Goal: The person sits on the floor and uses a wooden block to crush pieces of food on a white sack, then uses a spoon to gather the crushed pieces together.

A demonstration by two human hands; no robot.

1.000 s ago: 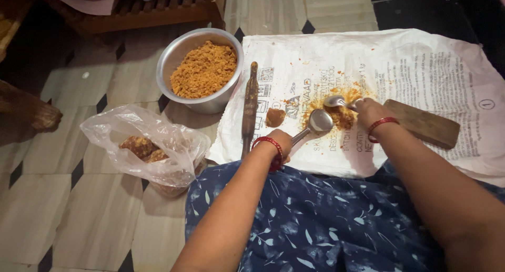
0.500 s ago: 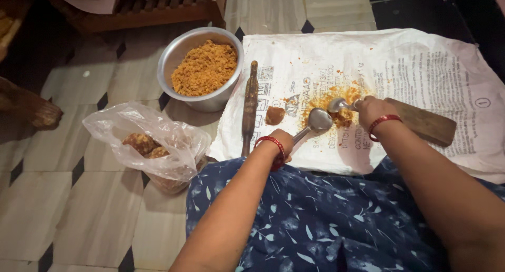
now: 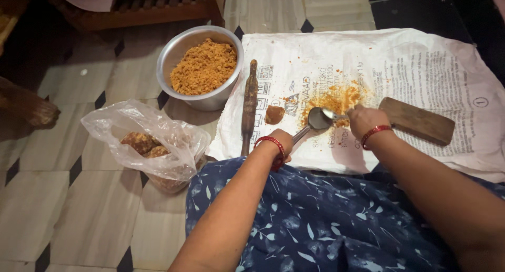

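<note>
Tiled floor, printed sack [image 3: 421, 67], left hand [image 3: 281, 140] gripping large spoon [image 3: 317, 118], right hand [image 3: 365, 119] fingers pinching small spoon [image 3: 331, 114] over crumbs.

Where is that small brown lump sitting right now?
The small brown lump lies on the white printed sack, between the wooden rolling pin and the large spoon.

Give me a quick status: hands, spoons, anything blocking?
Left hand grips large steel spoon. Right hand grips small steel spoon over orange-brown crumbs. Nothing blocking.
</note>
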